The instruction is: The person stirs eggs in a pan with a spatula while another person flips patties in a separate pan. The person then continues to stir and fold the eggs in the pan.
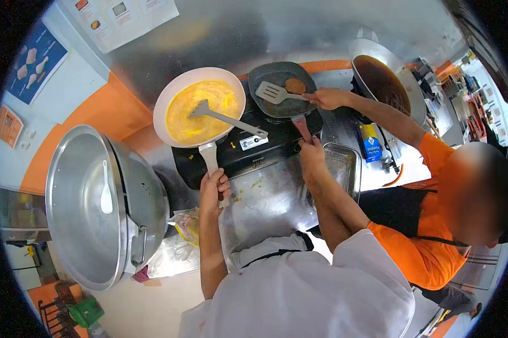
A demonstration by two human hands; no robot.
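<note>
My left hand (213,190) is wrapped round the light handle of a round pan (160,115) at upper centre-left. Yellow-orange mixture (180,121) fills the pan, and a grey slotted utensil (231,120) rests in it with nobody's hand on it. My right forearm (331,228) passes beneath a co-worker's forearm, and my right hand cannot be seen. The co-worker's hand (312,158) grips the red handle (302,128) of a dark square pan (287,70). A brown patty (295,85) lies in that pan, beside a slotted spatula (271,92) in the co-worker's other hand (329,98).
Large metal pots (85,225) stand at the left, one with a white spoon (106,191). Both pans are over a black stove (200,169). A pan of dark liquid (380,84), a blue-yellow box (370,143) and a wire basket (344,169) are at the right, near the orange-sleeved co-worker (411,253).
</note>
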